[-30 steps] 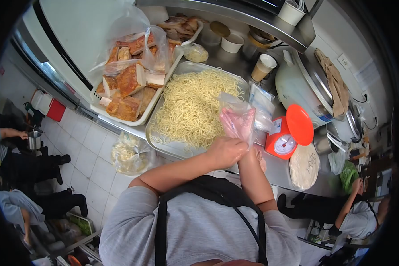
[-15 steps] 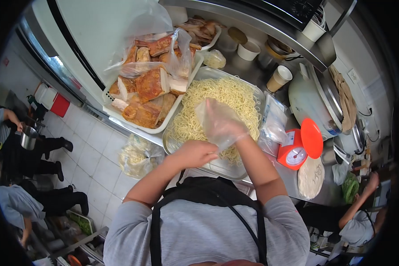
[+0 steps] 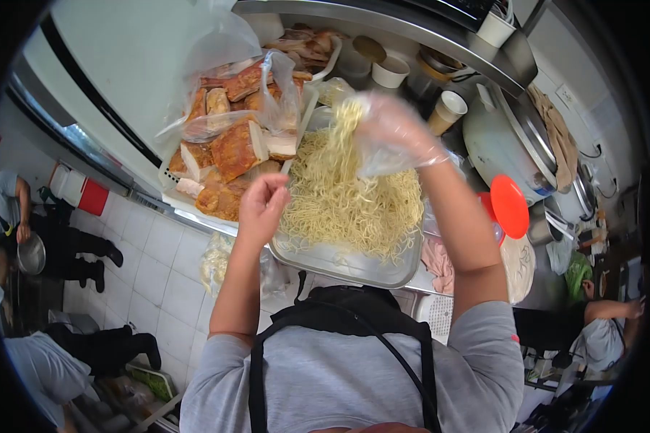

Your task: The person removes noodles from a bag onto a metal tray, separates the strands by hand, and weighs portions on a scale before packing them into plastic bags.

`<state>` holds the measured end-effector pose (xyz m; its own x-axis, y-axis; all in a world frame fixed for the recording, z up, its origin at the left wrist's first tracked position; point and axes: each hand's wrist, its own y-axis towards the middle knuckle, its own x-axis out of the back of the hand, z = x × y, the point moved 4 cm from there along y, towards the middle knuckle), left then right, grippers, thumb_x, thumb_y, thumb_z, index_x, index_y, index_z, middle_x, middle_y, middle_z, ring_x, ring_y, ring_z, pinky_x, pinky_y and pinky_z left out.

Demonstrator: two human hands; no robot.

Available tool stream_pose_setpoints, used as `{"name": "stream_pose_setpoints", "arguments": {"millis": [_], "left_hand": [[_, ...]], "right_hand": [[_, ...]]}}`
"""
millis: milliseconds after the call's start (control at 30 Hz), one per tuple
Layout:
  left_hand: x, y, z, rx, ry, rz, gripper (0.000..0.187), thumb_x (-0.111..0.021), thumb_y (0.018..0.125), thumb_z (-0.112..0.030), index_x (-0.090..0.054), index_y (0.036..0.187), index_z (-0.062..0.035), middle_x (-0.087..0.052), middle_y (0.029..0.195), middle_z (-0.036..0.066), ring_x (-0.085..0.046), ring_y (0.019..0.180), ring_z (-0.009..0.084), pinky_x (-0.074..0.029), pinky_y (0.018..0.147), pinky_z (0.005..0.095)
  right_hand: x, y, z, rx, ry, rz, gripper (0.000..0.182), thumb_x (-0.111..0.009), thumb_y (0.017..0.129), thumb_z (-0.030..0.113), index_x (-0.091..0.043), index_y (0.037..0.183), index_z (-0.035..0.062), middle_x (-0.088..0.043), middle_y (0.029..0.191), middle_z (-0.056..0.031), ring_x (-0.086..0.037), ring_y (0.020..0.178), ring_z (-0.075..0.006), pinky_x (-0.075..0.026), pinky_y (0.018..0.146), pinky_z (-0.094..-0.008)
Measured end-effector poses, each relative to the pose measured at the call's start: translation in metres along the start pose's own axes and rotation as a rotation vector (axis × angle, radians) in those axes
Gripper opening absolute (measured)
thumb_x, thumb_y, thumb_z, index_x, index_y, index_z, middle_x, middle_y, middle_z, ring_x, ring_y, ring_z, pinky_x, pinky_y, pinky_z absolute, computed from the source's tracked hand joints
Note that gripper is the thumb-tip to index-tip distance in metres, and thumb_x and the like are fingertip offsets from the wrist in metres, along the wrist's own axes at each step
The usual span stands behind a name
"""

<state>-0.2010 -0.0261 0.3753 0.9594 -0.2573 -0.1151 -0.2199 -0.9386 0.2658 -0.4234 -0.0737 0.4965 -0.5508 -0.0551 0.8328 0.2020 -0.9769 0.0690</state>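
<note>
- Centrally, pale noodles (image 3: pixel 357 209), heaped in the metal tray (image 3: pixel 383 270), one bunch lifted above it.
- Right hand (image 3: pixel 397 133), in clear plastic, closed around that bunch.
- Left hand (image 3: pixel 262 206), half open, loosely curled, at the tray's left edge.
- Meat chunks (image 3: pixel 237 148), left of the tray.

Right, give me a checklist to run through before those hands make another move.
1. Right hand covered: ok; clear plastic is over it.
2. Noodles gripped: ok; a bunch hangs from the right hand above the tray.
3. Left hand covered: not ok; it is bare.
4. Left hand clear of the meat: cannot tell; in this one view it overlaps the meat's edge, and the gap does not show.
5. Scale reading visible: not ok; the right arm hides much of the red scale.
</note>
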Motion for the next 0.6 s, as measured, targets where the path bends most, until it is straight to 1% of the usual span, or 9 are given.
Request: {"name": "stream_pose_setpoints", "arguments": {"millis": [33,67,167,233,333,433,467,567,600], "left_hand": [[-0.005,0.01,-0.006,-0.063,0.065,-0.028,0.034,-0.056,0.075,-0.007,-0.046,0.106,0.0003,-0.052,0.088,0.006,-0.05,0.079,0.0112,-0.04,0.069,0.0234],[-0.013,0.021,-0.018,-0.128,0.129,-0.056,0.041,-0.058,0.073,-0.01,-0.043,0.11,-0.0002,-0.049,0.095,0.008,-0.049,0.086,0.0138,-0.04,0.074,0.0256],[-0.05,0.053,-0.061,-0.225,0.335,-0.015,0.073,-0.065,0.066,-0.02,-0.026,0.125,-0.0016,-0.032,0.122,0.016,-0.036,0.112,0.0261,-0.032,0.091,0.0351],[-0.079,0.081,-0.064,-0.354,0.334,0.095,0.085,-0.068,0.063,-0.025,-0.019,0.128,-0.0012,-0.023,0.129,0.019,-0.028,0.118,0.0312,-0.027,0.096,0.0385],[-0.125,0.101,-0.078,-0.397,0.306,0.146,0.087,-0.069,0.062,-0.025,-0.017,0.128,-0.0009,-0.024,0.128,0.02,-0.027,0.119,0.0303,-0.025,0.097,0.0369],[-0.162,0.108,-0.069,-0.294,0.021,0.197,0.081,-0.069,0.064,-0.024,-0.021,0.125,-0.0004,-0.039,0.118,0.017,-0.042,0.106,0.0257,-0.033,0.09,0.0334],[-0.165,0.108,-0.062,-0.104,0.031,0.3,0.056,-0.064,0.07,-0.02,-0.037,0.115,0.0005,-0.054,0.095,0.011,-0.052,0.083,0.0194,-0.041,0.076,0.0319],[-0.162,0.1,-0.013,0.038,0.032,0.42,0.03,-0.058,0.075,-0.02,-0.05,0.094,0.0017,-0.055,0.073,0.006,-0.051,0.067,0.014,-0.042,0.065,0.0313],[-0.157,0.091,-0.005,0.051,0.128,0.443,0.026,-0.057,0.075,-0.02,-0.052,0.089,0.0022,-0.055,0.07,0.007,-0.052,0.067,0.0166,-0.042,0.065,0.0311]], "right_hand": [[0.025,-0.005,0.02,0.154,0.201,-0.132,0.034,-0.057,0.063,0.014,-0.06,0.097,0.013,-0.061,0.077,-0.0074,-0.057,0.066,-0.0155,-0.046,0.064,-0.0266],[0.053,-0.014,0.041,0.202,0.203,-0.185,0.032,-0.058,0.062,0.016,-0.061,0.093,0.0103,-0.062,0.075,-0.0065,-0.058,0.065,-0.0151,-0.046,0.063,-0.0266],[0.105,-0.005,0.033,0.587,0.765,-0.072,0.038,-0.063,0.068,0.026,-0.055,0.098,0.0041,-0.057,0.097,-0.0066,-0.056,0.085,-0.0142,-0.048,0.072,-0.03],[0.13,-0.015,0.049,0.652,0.877,-0.114,0.039,-0.063,0.068,0.026,-0.055,0.099,0.0038,-0.057,0.097,-0.0066,-0.056,0.086,-0.0141,-0.048,0.073,-0.0299],[0.156,-0.033,0.071,0.648,0.915,-0.226,0.039,-0.063,0.069,0.025,-0.054,0.1,0.0032,-0.057,0.097,-0.0066,-0.055,0.086,-0.014,-0.047,0.074,-0.0299],[0.172,-0.045,0.073,0.641,0.932,-0.275,0.04,-0.063,0.069,0.024,-0.054,0.101,0.0027,-0.057,0.097,-0.0066,-0.055,0.086,-0.0139,-0.047,0.074,-0.0298],[0.174,-0.048,0.072,0.637,0.937,-0.281,0.04,-0.063,0.069,0.024,-0.053,0.101,0.0025,-0.057,0.097,-0.0066,-0.055,0.086,-0.0138,-0.047,0.075,-0.0298],[0.17,-0.058,0.057,0.608,0.941,-0.265,0.04,-0.063,0.07,0.024,-0.053,0.102,0.002,-0.056,0.098,-0.0066,-0.055,0.087,-0.0137,-0.046,0.076,-0.0298],[0.165,-0.06,0.05,0.593,0.952,-0.233,0.041,-0.063,0.07,0.023,-0.053,0.103,0.0018,-0.056,0.098,-0.0066,-0.055,0.087,-0.0136,-0.046,0.076,-0.0298]]}}
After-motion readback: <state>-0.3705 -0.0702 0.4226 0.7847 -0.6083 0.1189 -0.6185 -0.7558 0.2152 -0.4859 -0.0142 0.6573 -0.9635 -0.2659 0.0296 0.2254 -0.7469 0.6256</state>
